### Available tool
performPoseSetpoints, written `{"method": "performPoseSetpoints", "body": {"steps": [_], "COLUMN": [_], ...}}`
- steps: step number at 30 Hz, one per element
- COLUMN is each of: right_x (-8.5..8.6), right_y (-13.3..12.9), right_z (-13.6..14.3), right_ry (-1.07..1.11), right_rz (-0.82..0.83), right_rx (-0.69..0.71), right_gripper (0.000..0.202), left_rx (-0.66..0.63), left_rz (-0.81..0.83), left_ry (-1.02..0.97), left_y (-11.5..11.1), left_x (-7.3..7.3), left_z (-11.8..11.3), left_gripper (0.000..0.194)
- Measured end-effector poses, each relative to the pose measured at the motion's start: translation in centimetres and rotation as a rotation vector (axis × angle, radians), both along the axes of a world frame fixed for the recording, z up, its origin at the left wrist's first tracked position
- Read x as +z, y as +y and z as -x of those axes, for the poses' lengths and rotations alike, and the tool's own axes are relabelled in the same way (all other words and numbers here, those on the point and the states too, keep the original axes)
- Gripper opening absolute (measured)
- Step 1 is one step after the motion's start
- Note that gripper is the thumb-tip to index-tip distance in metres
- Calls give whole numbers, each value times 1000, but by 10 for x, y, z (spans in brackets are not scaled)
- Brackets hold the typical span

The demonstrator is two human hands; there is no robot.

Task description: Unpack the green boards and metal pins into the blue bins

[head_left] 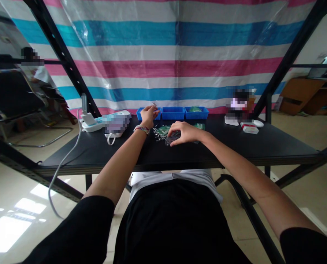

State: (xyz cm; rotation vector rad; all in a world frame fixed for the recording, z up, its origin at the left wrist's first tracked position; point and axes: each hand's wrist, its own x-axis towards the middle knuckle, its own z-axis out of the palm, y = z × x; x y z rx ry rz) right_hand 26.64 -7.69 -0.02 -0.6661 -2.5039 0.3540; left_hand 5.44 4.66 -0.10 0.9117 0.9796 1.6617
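Seated at a black table (242, 143) before a striped plastic sheet (152, 66). Pinching a small clear piece (154, 104) in the fingers of the left hand (149, 116), by far blue bins (173, 115); arching the right hand (185, 132), fingers apart, over slim shiny metal sticks (158, 135) and crinkled plastic (168, 140), mid-table.

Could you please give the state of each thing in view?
Left hand: raised, pinching a small shiny item.
Right hand: curled over the metal parts, grip unclear.
Metal parts: loosely heaped.
Left blue bin: upright, partly hidden by left hand.
Middle blue bin: upright.
Right blue bin: upright, holding something green.
White adapter: apparently plugged in.
Cable: hanging past the table edge.
Striped sheet: hanging, creased.
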Motion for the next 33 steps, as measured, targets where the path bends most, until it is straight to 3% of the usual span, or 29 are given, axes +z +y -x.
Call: {"method": "performPoseSetpoints", "body": {"steps": [5, 10, 18, 25, 28, 33], "right_x": [-2, -6, -2, -5, -3, -1], "right_y": [-2, 0, 3, 20, 26, 30], "right_z": [0, -1, -4, -12, -17, -21], "right_ry": [-105, 0, 197, 650, 779, 908], "right_rz": [-26, -34, 114, 299, 358, 339], "right_rx": [42, -4, -160, -347, -433, -513], "right_gripper": [36, 15, 4, 30, 39, 40], "left_rx": [-32, -58, -170, -415, -480, -543], "left_rz": [51, -20, -127, -382, -413, -395], "left_ry": [-82, -55, 124, 384, 471, 480], "left_y": [6, 2, -22, -60, -67, -66], "left_x": [-4, -2, 10, 12, 8, 6], "left_z": [4, 6, -10, -42, -46, -44], "left_gripper": [28, 43, 26, 32, 19, 12]}}
